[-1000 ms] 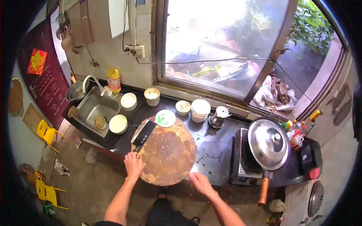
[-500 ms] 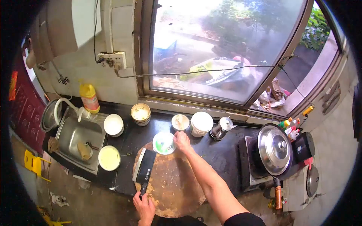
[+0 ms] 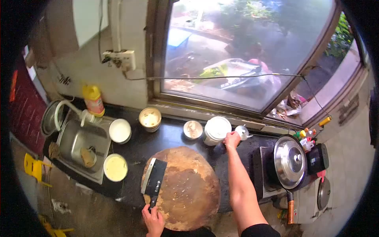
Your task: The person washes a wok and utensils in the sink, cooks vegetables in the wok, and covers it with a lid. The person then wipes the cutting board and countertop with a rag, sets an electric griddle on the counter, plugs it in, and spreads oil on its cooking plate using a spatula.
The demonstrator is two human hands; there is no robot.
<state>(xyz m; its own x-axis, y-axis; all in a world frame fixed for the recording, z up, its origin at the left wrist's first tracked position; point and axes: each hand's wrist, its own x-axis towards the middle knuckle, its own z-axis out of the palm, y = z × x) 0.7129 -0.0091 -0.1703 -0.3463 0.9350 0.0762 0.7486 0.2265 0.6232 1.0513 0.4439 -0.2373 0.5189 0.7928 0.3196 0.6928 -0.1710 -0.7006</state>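
A black-bladed cleaver [image 3: 154, 178] lies flat on the left part of the round wooden chopping board [image 3: 193, 189]. At the board's near left edge, my left hand [image 3: 153, 220] has its fingers closed on the cleaver's handle end. My right hand [image 3: 232, 140] reaches past the board to the back of the counter, its fingers pinched on the rim of a white bowl [image 3: 218, 127] at the top of a white container. A metal pot with a small lid [image 3: 242, 132] stands just right of that hand, partly hidden. Small bits are scattered on the board.
To the left are a sink [image 3: 85, 139], a white bowl [image 3: 120, 130], a bowl with pale yellow contents [image 3: 115, 167] and a yellow bottle [image 3: 93, 100]. Farther back sit stacked bowls [image 3: 150, 119] and a small bowl [image 3: 193, 129]. A lidded pan [image 3: 290, 162] is on the stove.
My right hand has moved right from the board's far edge to the white container. The green-patterned bowl has left the board. My left hand stays at the cleaver's handle.
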